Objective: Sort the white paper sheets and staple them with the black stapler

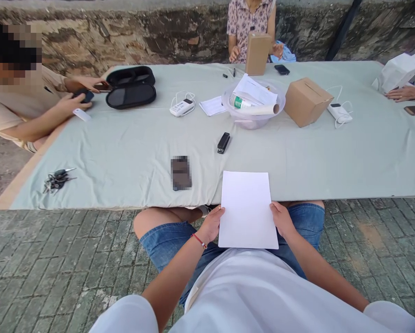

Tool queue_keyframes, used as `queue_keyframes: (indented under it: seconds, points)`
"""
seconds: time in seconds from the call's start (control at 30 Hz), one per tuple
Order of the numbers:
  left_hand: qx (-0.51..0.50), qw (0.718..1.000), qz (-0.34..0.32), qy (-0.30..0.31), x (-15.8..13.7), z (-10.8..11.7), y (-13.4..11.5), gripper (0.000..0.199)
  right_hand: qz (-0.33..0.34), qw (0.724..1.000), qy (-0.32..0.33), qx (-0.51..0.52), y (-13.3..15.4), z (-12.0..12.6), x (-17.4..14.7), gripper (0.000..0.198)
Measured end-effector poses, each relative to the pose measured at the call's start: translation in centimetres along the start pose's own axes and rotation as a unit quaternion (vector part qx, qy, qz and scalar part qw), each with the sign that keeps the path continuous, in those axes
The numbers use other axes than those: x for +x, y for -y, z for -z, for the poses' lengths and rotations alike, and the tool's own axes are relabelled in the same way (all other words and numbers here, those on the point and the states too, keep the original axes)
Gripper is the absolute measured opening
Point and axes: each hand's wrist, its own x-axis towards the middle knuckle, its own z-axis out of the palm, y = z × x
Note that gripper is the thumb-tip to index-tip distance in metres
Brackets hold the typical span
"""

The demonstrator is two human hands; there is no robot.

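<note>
Paper (248, 210) between left hand (211, 224) and right hand (283, 219). Pinched by both at opposite long edges, likely to keep it flat. Extends from above the shorts (306, 222) over the table (131, 166) edge, with the stapler (223, 142) beyond.

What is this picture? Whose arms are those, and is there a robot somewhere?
No robot here! These are a person's own bare hands. The one picture comes from a camera worn on that person's head, looking forward and down, so you see almost what they would see.

The left hand and right hand hold white paper by its two sides, over the lap and the near edge of the table.

On the cloth lie keys, a black stapler, an open black case, a bowl with papers in it and a brown box. Another person is across the table.
</note>
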Motion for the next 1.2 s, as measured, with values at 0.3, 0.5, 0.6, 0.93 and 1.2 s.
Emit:
queue_keyframes:
  seconds: [0.3,0.5,0.6,0.93,1.2]
  points:
    - [0.007,0.996,0.000,-0.083,0.0,-0.4,1.3,0.037,-0.048,0.988,0.070,0.132,0.0,-1.1,-1.2,0.043]
    - [0.026,0.998,0.014,-0.056,0.0,-0.4,0.2,0.043,-0.021,0.993,0.117,-0.010,1.0,0.2,-1.1,0.043]
    - [0.059,0.997,0.008,-0.046,-0.4,-0.9,0.0,0.048,-0.009,0.963,0.164,-0.214,4.1,3.3,0.9,0.038]
    - [0.096,0.995,-0.028,-0.004,-1.6,-1.7,0.8,0.046,0.303,0.875,0.176,-0.335,13.4,-1.8,10.8,0.043]
    - [0.081,0.995,-0.049,-0.037,-1.0,-1.5,1.9,0.046,0.329,0.829,0.273,-0.359,12.2,-6.9,12.0,0.036]
